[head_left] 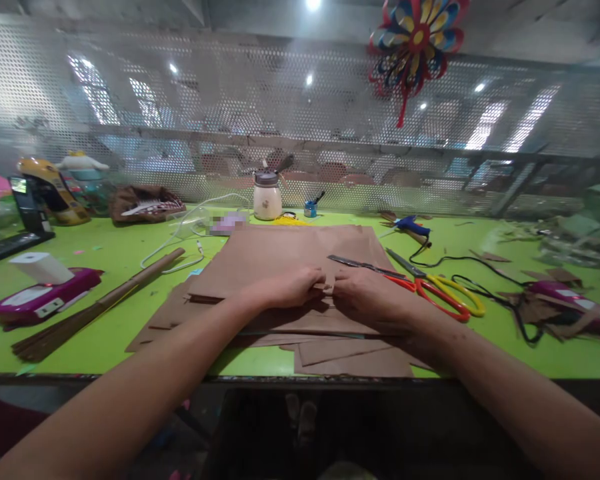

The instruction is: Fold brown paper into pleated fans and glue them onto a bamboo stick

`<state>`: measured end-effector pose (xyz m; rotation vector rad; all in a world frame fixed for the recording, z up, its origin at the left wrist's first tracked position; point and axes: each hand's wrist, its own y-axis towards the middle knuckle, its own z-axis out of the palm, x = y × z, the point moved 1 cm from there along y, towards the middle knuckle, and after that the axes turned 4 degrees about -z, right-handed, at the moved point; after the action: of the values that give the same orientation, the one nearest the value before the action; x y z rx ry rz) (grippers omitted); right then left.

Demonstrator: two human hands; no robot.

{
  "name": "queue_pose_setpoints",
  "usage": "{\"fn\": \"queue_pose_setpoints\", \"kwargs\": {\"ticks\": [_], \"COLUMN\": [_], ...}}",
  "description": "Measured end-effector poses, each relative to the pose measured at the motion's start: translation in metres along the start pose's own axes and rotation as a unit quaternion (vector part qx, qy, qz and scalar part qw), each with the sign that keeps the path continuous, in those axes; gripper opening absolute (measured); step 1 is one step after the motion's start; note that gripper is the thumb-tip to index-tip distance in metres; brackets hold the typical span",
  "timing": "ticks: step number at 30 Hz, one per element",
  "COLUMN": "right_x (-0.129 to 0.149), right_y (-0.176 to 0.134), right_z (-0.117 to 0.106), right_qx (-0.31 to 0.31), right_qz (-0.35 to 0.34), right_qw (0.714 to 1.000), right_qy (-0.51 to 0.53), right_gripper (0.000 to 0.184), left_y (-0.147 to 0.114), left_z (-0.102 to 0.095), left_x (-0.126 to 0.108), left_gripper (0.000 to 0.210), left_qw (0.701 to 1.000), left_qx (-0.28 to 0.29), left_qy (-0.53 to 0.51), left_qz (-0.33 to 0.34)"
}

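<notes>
A stack of brown paper sheets (280, 250) lies in front of me, its layers uneven along the near side. My left hand (300, 287) is closed, fingertips pinched on the brown paper near the stack's front edge. Just to its right, my right hand (363, 293) is closed too, its curled fingers on the same paper; the exact grip is partly hidden. A small gap separates the two hands. Red-handled scissors (443, 301) rest with their dark blades on the stack behind my right hand. Yellow-handled scissors (457, 293) lie beside them.
Loose paper pieces (350, 357) lie at the table's front edge. A bundle of brown strips (100, 307) and a purple power strip (45, 297) are at left. At right are a blue glue gun (413, 227) with a black cord and another purple power strip (575, 303). A white jar (267, 200) stands behind.
</notes>
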<state>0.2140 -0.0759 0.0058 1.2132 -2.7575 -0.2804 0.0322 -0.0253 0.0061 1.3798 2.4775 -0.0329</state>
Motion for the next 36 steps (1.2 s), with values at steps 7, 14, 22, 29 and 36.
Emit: {"fn": "queue_pose_setpoints", "kwargs": {"ticks": [7,14,22,29,36], "right_x": [0.002,0.009,0.024,0.031,0.008], "right_y": [-0.007,-0.009,-0.013,-0.011,-0.009], "right_z": [-0.006,-0.012,-0.013,-0.012,-0.014], "right_qx": [0.038,0.072,0.049,0.053,-0.056], "right_qz": [0.037,0.079,0.049,0.054,0.080], "right_qw": [0.998,0.993,0.991,0.982,0.987], "right_qy": [-0.032,-0.053,-0.113,-0.171,-0.124], "right_gripper": [0.011,0.014,0.019,0.013,0.004], "left_y": [-0.007,-0.014,-0.019,-0.009,-0.008], "left_z": [-0.016,-0.023,-0.015,-0.014,-0.025], "left_x": [-0.013,-0.036,-0.038,-0.024,-0.014], "left_gripper": [0.018,0.019,0.020,0.009,0.020], "left_qw": [0.997,0.991,0.982,0.992,0.989], "left_qx": [0.030,0.040,-0.006,-0.002,0.015], "left_qy": [0.067,0.130,0.186,0.125,-0.125], "left_qz": [0.022,0.003,0.036,-0.005,-0.084]}}
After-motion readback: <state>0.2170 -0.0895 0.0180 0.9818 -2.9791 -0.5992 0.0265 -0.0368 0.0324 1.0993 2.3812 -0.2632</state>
